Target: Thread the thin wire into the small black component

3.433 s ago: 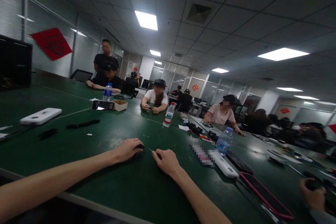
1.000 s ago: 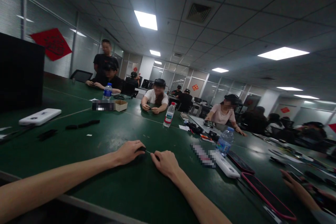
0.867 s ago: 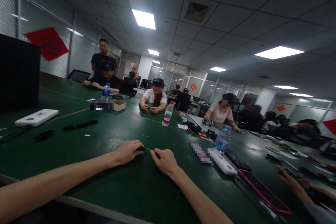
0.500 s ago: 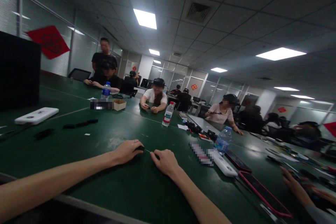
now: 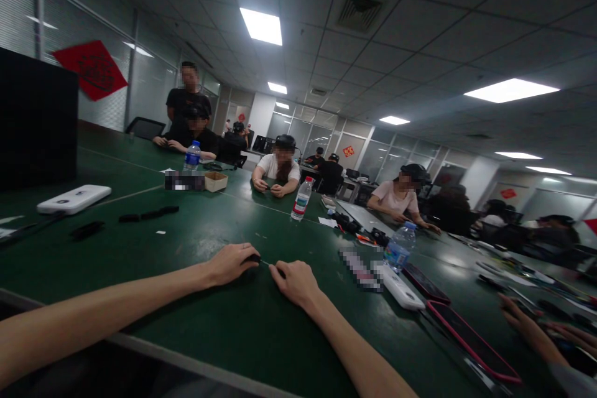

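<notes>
My left hand (image 5: 233,263) rests low over the green table (image 5: 196,336), its fingers closed on a small black piece (image 5: 253,259). Just to the right, my right hand (image 5: 295,283) is closed too, thumb against the curled fingers. A thin pale shaft (image 5: 265,262) spans the short gap between the two hands. It meets the black piece at one end and the right fingertips at the other. A bit of something dark shows at the right fingers, but most of what that hand grips is hidden. What kind of tool it is cannot be made out.
Several black strips (image 5: 149,214) and a white device (image 5: 74,199) lie left. Ahead stand a red-capped bottle (image 5: 301,199) and an open cardboard box (image 5: 216,181). To the right are a water bottle (image 5: 400,247), another white device (image 5: 398,286), a pink-edged phone (image 5: 473,341) and a co-worker's hand (image 5: 522,320).
The view has turned slightly, so most things sit a little further right in it. Both my hands keep their grips and nearly the same spacing.
</notes>
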